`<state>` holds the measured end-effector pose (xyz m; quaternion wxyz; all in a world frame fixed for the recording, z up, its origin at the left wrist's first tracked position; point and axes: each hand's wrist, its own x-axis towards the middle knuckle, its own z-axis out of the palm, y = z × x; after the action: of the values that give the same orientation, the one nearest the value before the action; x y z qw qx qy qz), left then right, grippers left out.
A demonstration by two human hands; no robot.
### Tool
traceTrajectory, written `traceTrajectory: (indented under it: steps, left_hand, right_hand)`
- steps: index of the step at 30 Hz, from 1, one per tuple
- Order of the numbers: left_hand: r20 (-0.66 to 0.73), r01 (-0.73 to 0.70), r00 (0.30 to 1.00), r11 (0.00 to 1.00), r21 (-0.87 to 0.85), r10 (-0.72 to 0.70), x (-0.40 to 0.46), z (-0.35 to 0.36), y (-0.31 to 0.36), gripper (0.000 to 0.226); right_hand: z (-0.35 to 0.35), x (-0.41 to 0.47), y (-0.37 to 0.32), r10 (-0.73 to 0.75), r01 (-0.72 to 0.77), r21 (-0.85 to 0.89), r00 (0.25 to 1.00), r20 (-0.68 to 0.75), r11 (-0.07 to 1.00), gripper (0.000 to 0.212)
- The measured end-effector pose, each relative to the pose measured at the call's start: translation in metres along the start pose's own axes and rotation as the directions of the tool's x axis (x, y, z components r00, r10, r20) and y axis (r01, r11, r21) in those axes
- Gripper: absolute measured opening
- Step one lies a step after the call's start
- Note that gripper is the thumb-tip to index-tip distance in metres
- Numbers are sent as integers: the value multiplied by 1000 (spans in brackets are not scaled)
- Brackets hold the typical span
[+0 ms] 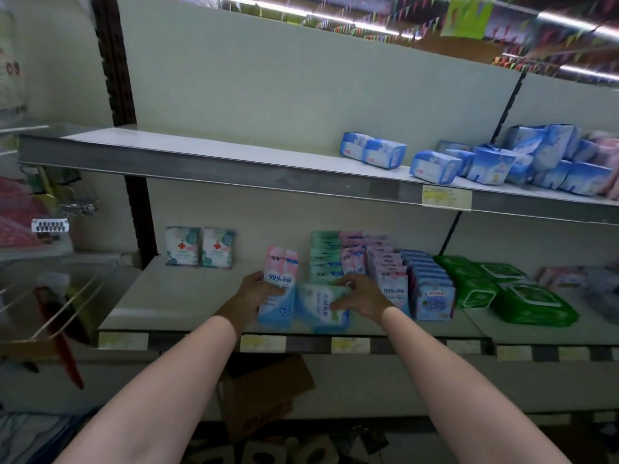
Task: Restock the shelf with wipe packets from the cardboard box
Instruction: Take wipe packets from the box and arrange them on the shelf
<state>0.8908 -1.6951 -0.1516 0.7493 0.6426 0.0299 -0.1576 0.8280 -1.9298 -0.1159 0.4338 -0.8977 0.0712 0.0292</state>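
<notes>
My left hand (256, 291) grips a pink and blue wipe packet (279, 279) and holds it upright over the middle shelf (187, 296). To its right, my right hand (360, 296) has its fingers curled over a green and blue wipe packet (321, 308) that rests tilted near the shelf's front edge. Rows of upright green, pink and blue wipe packets (385, 272) stand just behind and to the right of my right hand. The open cardboard box (264, 393) sits on the floor below the shelf, between my forearms.
Two packets with red crosses (201, 246) lean on the back wall at the left. Green flat wipe packs (522, 293) lie at the right. Blue packs (502, 162) fill the right of the upper shelf (214, 162). A wire rack (50, 296) juts out at the left.
</notes>
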Motion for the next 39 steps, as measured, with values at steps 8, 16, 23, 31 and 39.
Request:
traceTrajectory:
  steps: [8, 16, 23, 31, 39]
  left_hand:
    - [55, 21, 998, 1000, 1, -21, 2, 14, -4, 41]
    - [41, 39, 998, 999, 25, -40, 7, 15, -12, 39]
    - [53, 44, 998, 998, 49, -46, 15, 16, -15, 35]
    - [60, 36, 997, 997, 71, -40, 24, 13, -11, 37]
    - [237, 37, 971, 999, -18, -31, 15, 18, 3, 37]
  right_hand:
    - [-1, 7, -1, -155, 169, 13, 930, -334, 986, 27]
    - [11, 29, 2, -243, 220, -173, 962, -126, 960, 36]
    - [35, 19, 11, -221, 129, -660, 973, -58, 740, 93]
    - [49, 25, 14, -336, 90, -815, 932, -133, 572, 95]
    - [33, 35, 16, -260, 130, -602, 956, -134, 788, 93]
